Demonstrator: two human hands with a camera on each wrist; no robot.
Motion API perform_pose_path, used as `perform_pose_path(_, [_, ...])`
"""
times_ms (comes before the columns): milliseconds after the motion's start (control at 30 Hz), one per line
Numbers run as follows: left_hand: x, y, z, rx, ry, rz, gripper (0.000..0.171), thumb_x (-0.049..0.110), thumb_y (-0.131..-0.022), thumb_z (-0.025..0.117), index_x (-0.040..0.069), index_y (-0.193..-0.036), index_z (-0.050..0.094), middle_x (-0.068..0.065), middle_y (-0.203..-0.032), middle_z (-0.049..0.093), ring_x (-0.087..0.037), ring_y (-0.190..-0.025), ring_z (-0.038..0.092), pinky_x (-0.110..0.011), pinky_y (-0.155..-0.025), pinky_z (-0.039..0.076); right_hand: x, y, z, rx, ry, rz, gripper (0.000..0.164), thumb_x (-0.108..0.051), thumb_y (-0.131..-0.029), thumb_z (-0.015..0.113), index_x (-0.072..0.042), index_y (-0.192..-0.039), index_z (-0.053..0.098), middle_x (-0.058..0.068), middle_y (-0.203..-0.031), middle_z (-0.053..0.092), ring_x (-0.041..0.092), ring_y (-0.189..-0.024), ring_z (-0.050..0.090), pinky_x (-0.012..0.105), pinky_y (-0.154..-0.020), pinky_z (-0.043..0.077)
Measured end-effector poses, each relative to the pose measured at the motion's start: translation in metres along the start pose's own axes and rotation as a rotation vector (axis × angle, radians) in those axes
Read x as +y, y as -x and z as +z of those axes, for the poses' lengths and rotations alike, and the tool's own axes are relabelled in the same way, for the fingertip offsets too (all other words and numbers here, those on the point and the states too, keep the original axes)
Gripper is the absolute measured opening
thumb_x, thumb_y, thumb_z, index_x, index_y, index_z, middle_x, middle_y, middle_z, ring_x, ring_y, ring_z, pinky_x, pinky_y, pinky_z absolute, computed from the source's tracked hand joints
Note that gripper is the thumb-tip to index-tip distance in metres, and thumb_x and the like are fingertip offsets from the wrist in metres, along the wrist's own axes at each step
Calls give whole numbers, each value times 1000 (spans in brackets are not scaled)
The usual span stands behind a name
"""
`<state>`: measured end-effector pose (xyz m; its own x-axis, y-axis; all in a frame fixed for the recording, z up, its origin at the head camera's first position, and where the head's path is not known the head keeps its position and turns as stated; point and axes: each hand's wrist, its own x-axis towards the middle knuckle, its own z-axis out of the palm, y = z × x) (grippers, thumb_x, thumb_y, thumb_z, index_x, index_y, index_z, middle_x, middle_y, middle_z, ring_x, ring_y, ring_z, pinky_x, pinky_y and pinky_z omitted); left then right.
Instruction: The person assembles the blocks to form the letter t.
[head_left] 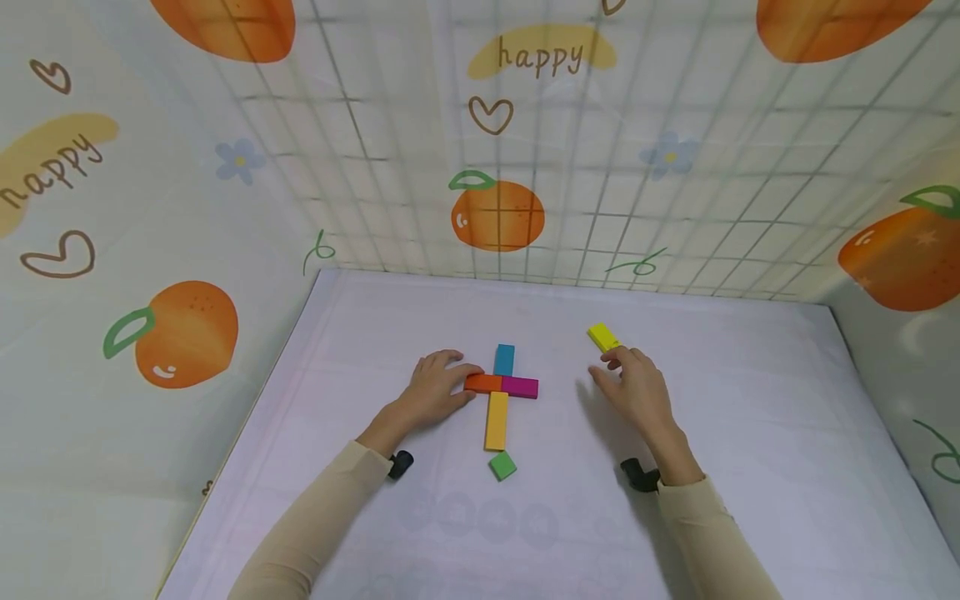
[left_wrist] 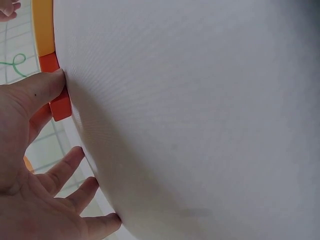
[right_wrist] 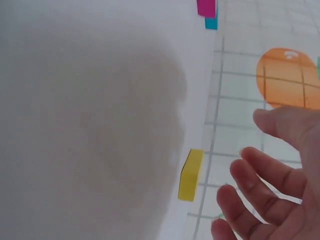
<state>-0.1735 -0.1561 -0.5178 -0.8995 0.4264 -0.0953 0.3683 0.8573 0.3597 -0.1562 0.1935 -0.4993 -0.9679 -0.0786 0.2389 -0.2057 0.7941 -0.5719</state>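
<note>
My left hand [head_left: 437,388] pinches the orange-red block [head_left: 483,383] between thumb and index finger; in the left wrist view the thumb presses on the red block [left_wrist: 61,106] while the other fingers spread on the table. The red block's end meets a magenta block [head_left: 520,387]. Above their joint stands a blue block [head_left: 504,360], and below it a long orange-yellow block [head_left: 496,422]. My right hand [head_left: 636,390] hovers with loosely bent fingers near a bright yellow block [head_left: 602,337]. In the right wrist view that yellow block [right_wrist: 191,175] lies apart from the fingers.
A small green square block [head_left: 502,466] lies turned at an angle below the orange-yellow block. The white tabletop [head_left: 750,400] ends at a back wall of printed cloth [head_left: 495,283] over a wire grid, with cloth sides left and right.
</note>
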Motion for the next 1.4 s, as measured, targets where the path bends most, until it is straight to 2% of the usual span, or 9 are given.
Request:
perform_pose_path(200, [0, -1, -1, -8, 2, -10, 42, 37, -96, 67, 31, -137, 61, -10, -150, 41, -31, -140, 30, -55, -114, 23, 10, -14, -3, 64, -16, 47, 32, -20, -90, 74, 3, -110, 66, 20, -98, 64, 34, -81, 56, 45, -70, 46])
perform_pose_path(367, [1, 0, -1, -11, 5, -7, 41, 36, -96, 67, 31, -137, 61, -10, -150, 42, -31, -140, 30, -54, -113, 24, 16, -23, -3, 69, -19, 90, 34, -23, -92, 72, 3, -113, 65, 21, -102, 64, 35, -84, 55, 46, -72, 45])
perform_pose_path(733, [0, 0, 0, -21, 8, -18, 42, 37, -97, 67, 31, -138, 61, -9, -150, 41, -30, -141, 29, -54, -114, 24, 25, -39, 1, -4, -40, 166, 40, -27, -93, 70, 5, -117, 63, 26, -110, 60, 40, -98, 52, 53, -79, 44])
perform_pose_path(967, [0, 0, 0, -11, 10, -18, 42, 37, -96, 68, 31, -138, 61, -9, -150, 42, -30, -140, 30, -54, -113, 25, 30, -49, 7, -79, -8, 250, 47, -32, -94, 68, 4, -124, 61, 26, -116, 58, 43, -108, 49, 62, -86, 34])
perform_pose_path(1200, [0, 0, 1, -13, -8, -15, 43, 38, -96, 66, 32, -139, 60, -8, -150, 41, -29, -140, 29, -54, -113, 26, 33, -55, 13, -144, 30, 338, 51, -34, -92, 70, 3, -125, 60, 23, -113, 58, 41, -106, 50, 66, -90, 32])
perform_pose_path(1400, [-2, -1, 1, -8, 5, -8, 42, 38, -96, 67, 32, -138, 60, -8, -150, 41, -29, -140, 29, -54, -113, 25, 34, -57, 15, -147, 54, 339, 53, -36, -91, 70, 2, -125, 60, 22, -113, 58, 42, -107, 49, 64, -90, 32])
